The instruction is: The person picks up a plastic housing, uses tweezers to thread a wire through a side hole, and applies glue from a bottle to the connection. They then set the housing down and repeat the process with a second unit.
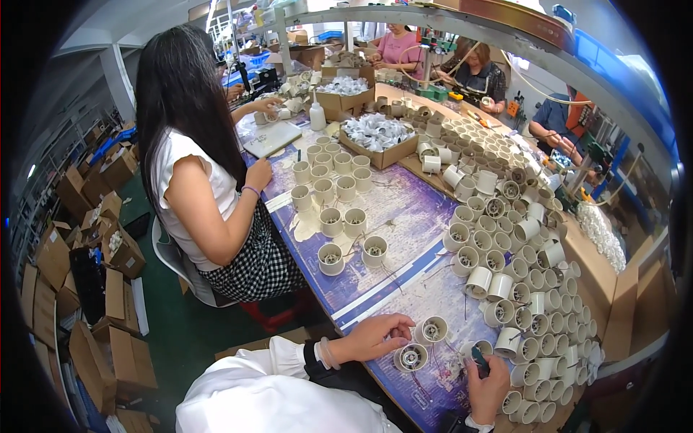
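Note:
My left hand (377, 338) rests over the table with its fingers stretched toward two beige round cups, one upright cup (432, 330) at its fingertips and another upright cup (411, 358) just below. Metal fittings show inside both. It holds neither cup that I can see. In my right hand (489, 386) is a slim dark green tool (478, 356), its exact kind not clear. The tool's tip lies over or beside a third cup (469, 348), which the hand partly hides.
A large mass of beige cups (530, 289) covers the right side of the purple table (404, 216). More cups (345, 187) stand in rows farther off, before a carton (382, 155) of white pieces. A co-worker in white (195, 173) sits at left; several others work across the table.

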### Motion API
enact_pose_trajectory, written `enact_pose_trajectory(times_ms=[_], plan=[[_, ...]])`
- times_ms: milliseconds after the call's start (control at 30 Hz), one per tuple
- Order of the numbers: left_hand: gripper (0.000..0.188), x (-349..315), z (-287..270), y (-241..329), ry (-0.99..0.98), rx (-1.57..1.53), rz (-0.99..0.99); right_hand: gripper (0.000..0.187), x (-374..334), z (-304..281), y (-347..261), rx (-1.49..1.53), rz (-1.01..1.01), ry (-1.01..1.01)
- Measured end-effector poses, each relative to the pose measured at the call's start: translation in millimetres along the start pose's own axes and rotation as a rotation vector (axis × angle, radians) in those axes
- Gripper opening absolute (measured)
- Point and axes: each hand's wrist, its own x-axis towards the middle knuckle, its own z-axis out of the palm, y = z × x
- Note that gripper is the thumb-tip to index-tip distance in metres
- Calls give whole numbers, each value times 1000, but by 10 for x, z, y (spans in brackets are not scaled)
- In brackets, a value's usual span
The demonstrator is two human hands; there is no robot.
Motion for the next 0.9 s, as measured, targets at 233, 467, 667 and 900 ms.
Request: enact_pose_trajectory(times_ms=[233,467,667,900], plan=[[38,-3,-4,9,-5,7,3,21,4,33,31,-30,8,80],[37,10,11,-2,-14,14,-4,17,-6,-21,-26,98,160,-16],[35,5,29,-21,36,18,39,16,-16,-30,-66,59,73,-4],[35,12,18,-11,33,7,33,18,-18,-6,-23,-10,46,28]])
